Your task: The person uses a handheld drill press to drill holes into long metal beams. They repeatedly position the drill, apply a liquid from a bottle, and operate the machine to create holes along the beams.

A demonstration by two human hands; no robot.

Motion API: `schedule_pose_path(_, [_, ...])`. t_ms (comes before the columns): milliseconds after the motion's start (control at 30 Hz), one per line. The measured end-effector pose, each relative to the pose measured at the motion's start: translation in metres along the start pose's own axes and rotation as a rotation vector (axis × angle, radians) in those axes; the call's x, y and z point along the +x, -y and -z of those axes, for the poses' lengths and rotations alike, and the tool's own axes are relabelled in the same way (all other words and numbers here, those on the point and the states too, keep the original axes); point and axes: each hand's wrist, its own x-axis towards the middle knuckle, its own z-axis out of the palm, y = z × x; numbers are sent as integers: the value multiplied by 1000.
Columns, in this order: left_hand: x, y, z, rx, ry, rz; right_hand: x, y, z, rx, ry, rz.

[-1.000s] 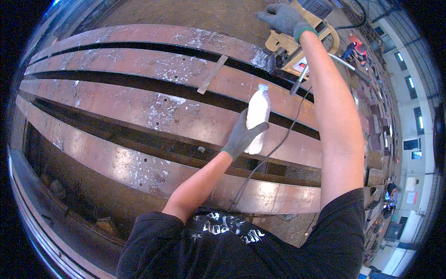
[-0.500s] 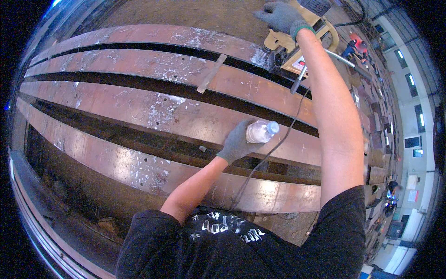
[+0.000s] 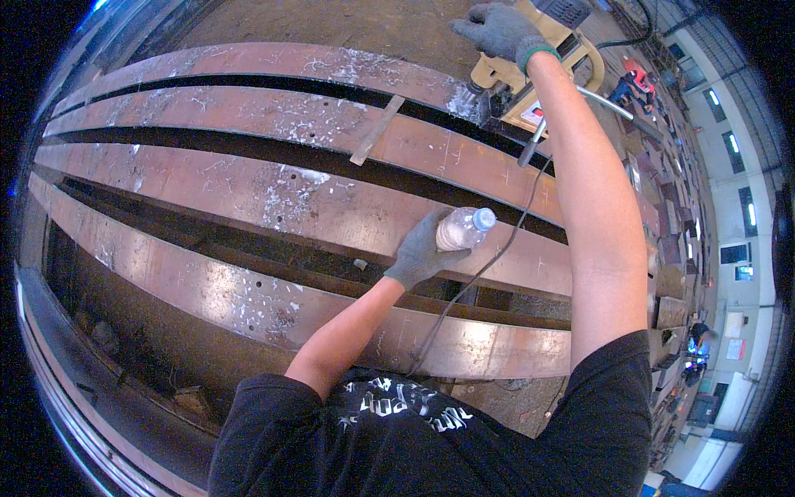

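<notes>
1. We see a clear plastic bottle (image 3: 460, 229) with a pale cap, lying sideways in mid-air above long rusty steel beams (image 3: 248, 199).
2. We see the left hand (image 3: 421, 253), in a grey glove, closed around the bottle's body.
3. We see the right hand (image 3: 499, 29), also gloved, stretched far forward, fingers curled down on a yellow machine (image 3: 538, 79) sitting on the farthest beam.
4. We see a black cable (image 3: 472, 286) trailing from the machine toward the person's dark shirt.

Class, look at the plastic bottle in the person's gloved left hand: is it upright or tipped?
Tipped. The plastic bottle lies nearly sideways in the left hand, cap pointing right.
</notes>
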Motion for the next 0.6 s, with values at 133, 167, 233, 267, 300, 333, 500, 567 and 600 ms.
schedule_pose_path(133, [0, 4, -2, -14, -14, -23, 0, -1, -2, -10, -14, 20])
schedule_pose_path(167, [0, 7, -4, -28, -20, -31, 1, -2, -3, -23, -17, 29])
schedule_pose_path(233, [1, 14, -9, -60, -19, -23, 1, 0, -2, -29, -13, 33])
schedule_pose_path(267, [2, 18, -11, -76, -18, -19, 1, 1, -1, -22, -6, 26])
schedule_pose_path(300, [1, 15, -9, -65, -19, -18, 1, 0, -2, -15, 2, 18])
schedule_pose_path(333, [1, 11, -7, -54, -20, -17, 1, -1, -4, -20, -6, 25])
schedule_pose_path(500, [-1, -3, 0, -8, -12, 6, 1, 0, -3, -32, 6, 22])
schedule_pose_path(567, [0, 2, -2, -12, -19, -9, -1, 4, -3, -40, -26, 24])
schedule_pose_path(600, [0, 2, -2, -10, -18, -10, -2, 3, -4, -43, -41, 23])
